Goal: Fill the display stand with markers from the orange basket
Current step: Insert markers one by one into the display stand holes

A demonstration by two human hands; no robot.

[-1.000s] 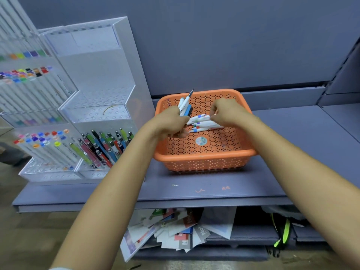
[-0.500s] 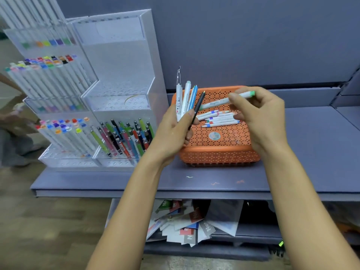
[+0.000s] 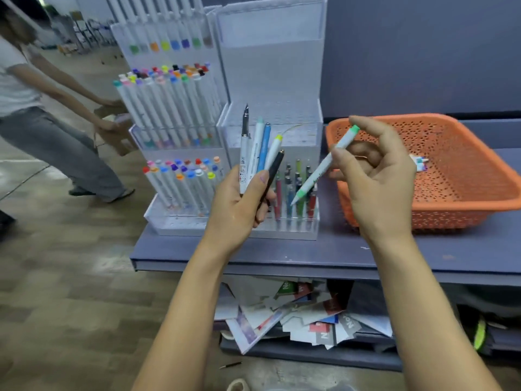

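Orange basket [image 3: 451,218] cut off by the right edge; right hand [image 3: 377,176], pinching a green-capped marker [image 3: 324,167], hides most of the markers inside [image 3: 420,160]. Left hand [image 3: 239,204] covers the lower ends of its marker bundle [image 3: 262,148] and some of the display stand [image 3: 270,74] front row. Blurred person [image 3: 42,114] cropped at left.

Second person [image 3: 17,88] far left, white tee, grey trousers, holding brown cardboard thing [image 3: 119,138]. Wood-look floor [image 3: 56,277]. Messy heap of printed cards [image 3: 296,314] on lower shelf [image 3: 310,355] under blue-grey worktop [image 3: 423,258]. Neon-yellow strap [image 3: 480,333] bottom right.
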